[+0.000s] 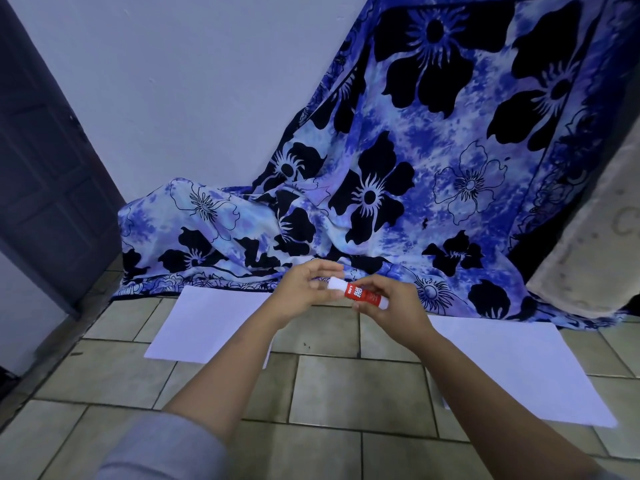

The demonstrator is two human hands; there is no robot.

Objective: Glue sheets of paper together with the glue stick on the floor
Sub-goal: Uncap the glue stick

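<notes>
Right hand (388, 308) curled round the red barrel of the glue stick (360, 294); left hand (304, 294) pinches its white cap (334, 284), which looks to be on. Stick held in the air above the tiled floor (329, 393), between two white sheets lying well apart: left sheet (207, 323), right sheet (512, 368). Blue floral cloth (381, 202) draped on the far side. Risks: cap jerks free and rolls under the cloth; sheets slide on smooth tile when rubbed. Label reads "GLUE STICK"; small brand mark illegible.

Paper sheets (207, 323) (519, 368) x2, glue stick (360, 293) x1, hands (304, 292) (391, 308) x2, cloth (415, 168) x1.
</notes>
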